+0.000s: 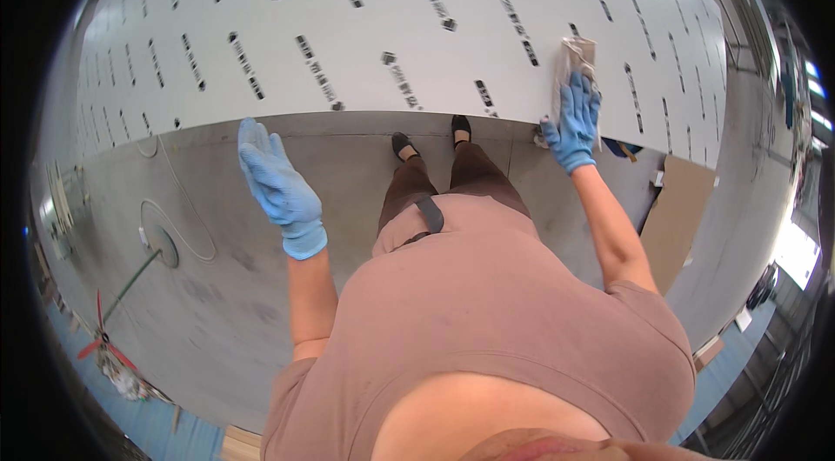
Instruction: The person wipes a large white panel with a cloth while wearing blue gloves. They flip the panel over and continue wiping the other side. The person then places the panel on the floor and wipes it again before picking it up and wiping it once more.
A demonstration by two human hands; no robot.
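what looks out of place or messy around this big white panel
Nothing looks damaged on the white panel. The right hand presses a crumpled cloth against it; the left hand hangs open off its edge. Loose cable snakes over the grey floor, and a cardboard sheet lies at right.

Both arms reach forward, bare to the short sleeves, each hand in a blue glove: the left hand (pixel 280 187) is held flat with fingers straight and together, while the right hand (pixel 574 123) spreads its fingers upward.

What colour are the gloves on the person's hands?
Light blue, on both the left hand and the right hand, shown clearly in the head view.
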